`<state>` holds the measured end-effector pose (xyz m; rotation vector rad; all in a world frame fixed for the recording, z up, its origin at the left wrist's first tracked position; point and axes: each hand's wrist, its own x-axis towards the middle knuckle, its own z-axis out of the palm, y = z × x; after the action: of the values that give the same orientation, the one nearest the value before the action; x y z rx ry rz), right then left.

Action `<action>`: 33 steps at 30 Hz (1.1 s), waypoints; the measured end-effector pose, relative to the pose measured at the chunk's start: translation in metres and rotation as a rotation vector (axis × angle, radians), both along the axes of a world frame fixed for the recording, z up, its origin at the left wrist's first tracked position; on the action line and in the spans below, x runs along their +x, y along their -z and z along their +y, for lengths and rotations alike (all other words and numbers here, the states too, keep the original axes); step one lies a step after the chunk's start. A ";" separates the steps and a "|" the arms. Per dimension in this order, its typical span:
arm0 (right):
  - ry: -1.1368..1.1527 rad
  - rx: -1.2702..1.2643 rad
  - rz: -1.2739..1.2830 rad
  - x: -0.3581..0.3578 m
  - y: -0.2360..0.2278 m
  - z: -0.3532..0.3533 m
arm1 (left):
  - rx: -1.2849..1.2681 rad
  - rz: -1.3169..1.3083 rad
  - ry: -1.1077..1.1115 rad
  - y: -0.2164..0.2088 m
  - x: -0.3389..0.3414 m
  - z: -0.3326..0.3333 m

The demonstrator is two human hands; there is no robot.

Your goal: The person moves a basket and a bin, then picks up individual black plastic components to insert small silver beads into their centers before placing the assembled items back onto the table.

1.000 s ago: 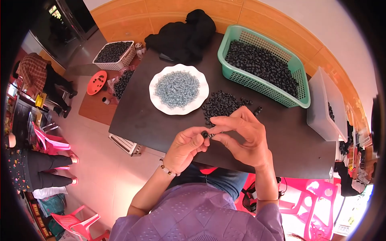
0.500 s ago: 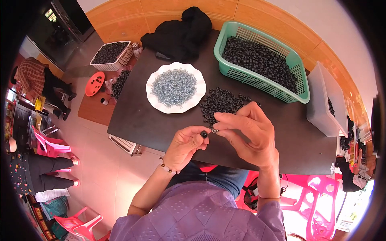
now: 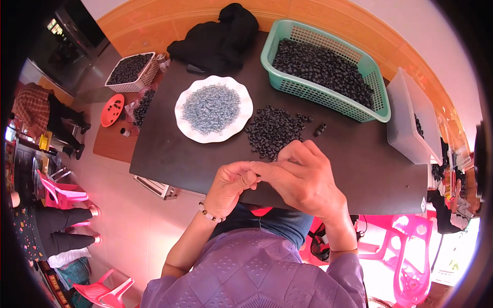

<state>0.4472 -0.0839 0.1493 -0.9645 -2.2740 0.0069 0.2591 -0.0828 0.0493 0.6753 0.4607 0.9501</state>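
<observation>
My left hand (image 3: 229,186) and my right hand (image 3: 303,177) meet fingertip to fingertip over the table's near edge. Pinched in the left fingers is a small black round cap, now almost wholly covered by my right hand. The right thumb and forefinger are pressed together against it; whatever they hold is hidden. Just beyond the hands lies a loose heap of small black ring-like parts (image 3: 273,132). To its left stands a white scalloped plate (image 3: 181,122) of small clear bluish pieces (image 3: 210,109). A few black caps (image 3: 319,129) lie right of the heap.
A green basket (image 3: 328,95) full of black parts stands at the back, beside a clear plastic bin (image 3: 405,128). Black cloth (image 3: 218,43) lies at the far left. Further left are a white basket (image 3: 146,77) and an orange plate (image 3: 112,110). Two people stand at the left.
My right hand has moved left and down onto the left fingertips, covering the black cap and the small shiny ring seen before. The view has shifted slightly.
</observation>
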 end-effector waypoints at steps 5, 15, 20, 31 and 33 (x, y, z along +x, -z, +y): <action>0.019 -0.038 0.065 0.002 0.006 -0.005 | -0.068 0.076 0.015 0.002 0.001 -0.006; 0.595 -0.579 0.403 0.103 0.027 0.014 | -0.234 -0.190 0.070 0.005 0.006 0.003; 0.415 -0.521 0.111 0.093 0.049 0.016 | -0.235 -0.103 0.082 0.002 0.014 0.003; 0.424 -0.481 0.070 0.065 0.063 0.019 | -0.212 -0.032 0.057 0.000 0.011 0.003; 0.426 -0.491 0.059 0.063 0.062 0.019 | -0.208 -0.016 0.048 0.000 0.012 0.003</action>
<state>0.5105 -0.0649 0.0875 -1.6630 -2.0046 0.4197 0.2710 -0.0795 0.0489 0.4879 0.5191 0.8484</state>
